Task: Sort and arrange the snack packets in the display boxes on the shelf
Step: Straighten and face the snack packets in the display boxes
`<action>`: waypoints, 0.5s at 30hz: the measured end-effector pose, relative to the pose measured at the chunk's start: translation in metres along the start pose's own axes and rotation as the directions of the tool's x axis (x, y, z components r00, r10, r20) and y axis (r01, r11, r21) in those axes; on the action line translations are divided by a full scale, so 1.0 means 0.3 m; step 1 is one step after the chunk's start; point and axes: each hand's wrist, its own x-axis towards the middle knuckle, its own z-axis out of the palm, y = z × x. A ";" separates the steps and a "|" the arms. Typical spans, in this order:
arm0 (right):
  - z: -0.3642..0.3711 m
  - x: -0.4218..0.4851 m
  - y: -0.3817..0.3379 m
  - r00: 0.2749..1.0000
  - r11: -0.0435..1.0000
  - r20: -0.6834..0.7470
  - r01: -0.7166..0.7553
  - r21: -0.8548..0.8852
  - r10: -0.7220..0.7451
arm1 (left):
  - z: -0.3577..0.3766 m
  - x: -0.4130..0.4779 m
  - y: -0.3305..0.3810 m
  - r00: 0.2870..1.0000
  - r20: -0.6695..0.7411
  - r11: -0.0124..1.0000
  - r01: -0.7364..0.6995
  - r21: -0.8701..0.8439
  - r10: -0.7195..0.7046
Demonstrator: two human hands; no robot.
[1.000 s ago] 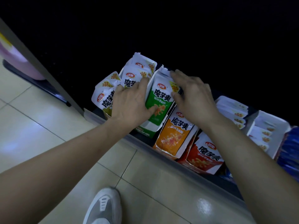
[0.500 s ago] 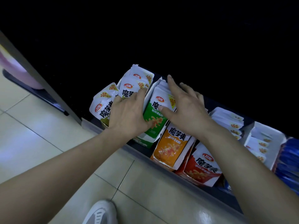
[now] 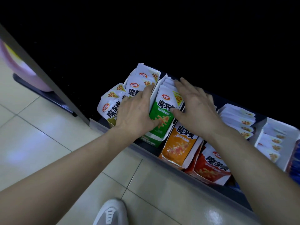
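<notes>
Flanking the green packets [image 3: 162,114] on the shelf [image 3: 146,151], I see my left hand [image 3: 134,114] and right hand [image 3: 194,109] lying flat, gripping nothing. The row runs away from me, probably equally near both hands.

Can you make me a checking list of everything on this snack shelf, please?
Surface: low dark shelf with a grey front rail.
Job's things: green packets in an open box; orange packets and red packets beside them; white packets further right; leaning packets at the left end.
Clutter: nothing seen.
Hands: left hand presses the left side of the green packets; right hand lies flat on their tops.
Cables: nothing seen.
Surroundings: tiled floor, white shoe, blurred pink thing; above the shelf it is too dark to tell.
</notes>
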 end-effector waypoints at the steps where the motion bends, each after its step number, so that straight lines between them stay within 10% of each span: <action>1: 0.005 -0.004 -0.004 1.000 1.000 -0.003 0.004 -0.010 -0.004 | -0.010 -0.008 -0.003 1.000 -0.012 0.999 -0.014 -0.051 0.013; 9: 0.020 -0.008 -0.033 0.964 0.997 -0.259 0.074 0.036 -0.062 | -0.143 -0.203 -0.113 0.904 -0.427 0.969 -0.084 -0.233 -0.024; 15: 0.024 0.058 -0.125 0.940 0.977 -0.323 0.163 0.136 -0.112 | -0.157 -0.235 -0.201 0.921 -0.211 0.831 0.174 -0.529 -0.327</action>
